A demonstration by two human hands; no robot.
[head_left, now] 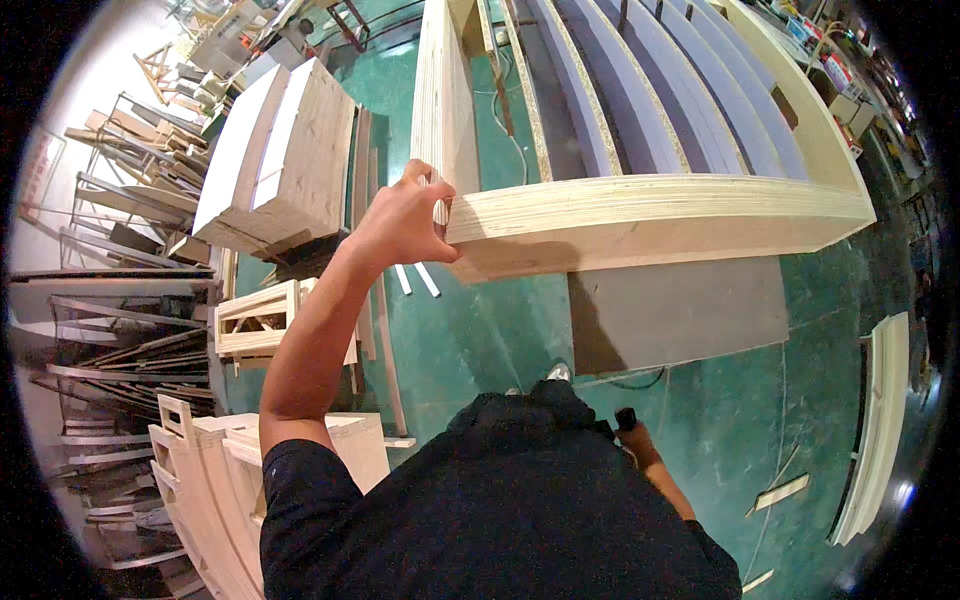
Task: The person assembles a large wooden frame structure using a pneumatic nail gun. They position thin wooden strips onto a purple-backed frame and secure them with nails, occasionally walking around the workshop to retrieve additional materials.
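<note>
A large frame of pale plywood (660,210) stands in front of me, with several blue-grey slats (640,90) running away from me inside it. My left hand (405,220) reaches forward to the frame's near left corner. Its fingers curl over the corner and the thumb presses the near side. Low at my right side, my right hand (637,437) is closed around a black object (626,418). Only its dark end shows, so its kind is unclear; my body hides part of that arm.
A grey board (680,315) lies under the frame's near edge on the green floor. Stacked wooden blocks (300,150) and a small wooden frame (260,322) stand left. Pale wooden cabinetry (200,470) is at lower left, long mouldings (880,430) at right.
</note>
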